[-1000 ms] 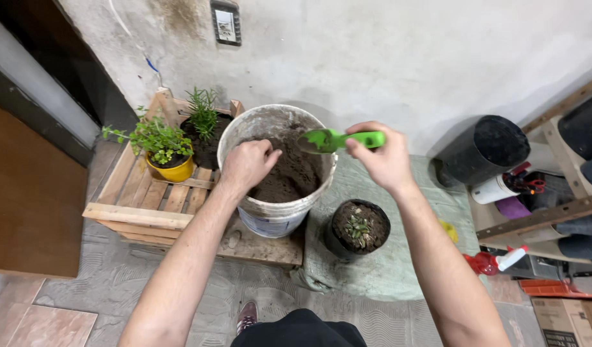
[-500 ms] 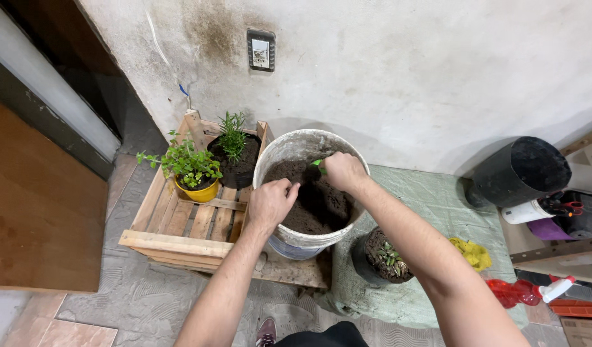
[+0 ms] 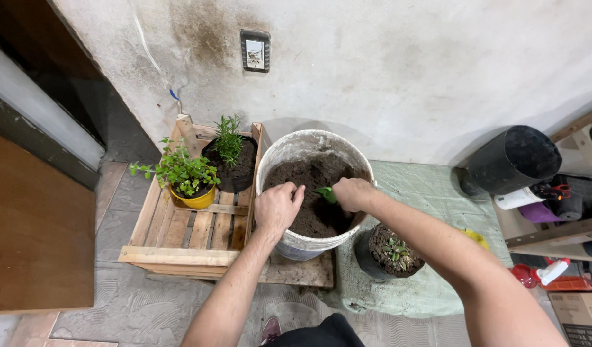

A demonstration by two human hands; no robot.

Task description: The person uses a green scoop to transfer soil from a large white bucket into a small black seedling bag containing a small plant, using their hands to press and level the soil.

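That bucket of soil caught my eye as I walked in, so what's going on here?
A person is bent over a white bucket of dark soil. The right hand holds a green trowel pushed into the soil, while the left hand grips the bucket's near rim. A wooden crate with a yellow potted plant sits to the left, and a small black pot stands to the right.

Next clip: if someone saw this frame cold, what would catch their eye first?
Most likely the white bucket of dark soil at centre, with both hands in it: the left hand on the near rim, the right hand gripping a green trowel dug into the soil. Next, the wooden crate at left holding a yellow pot and a black pot, both with leafy plants.
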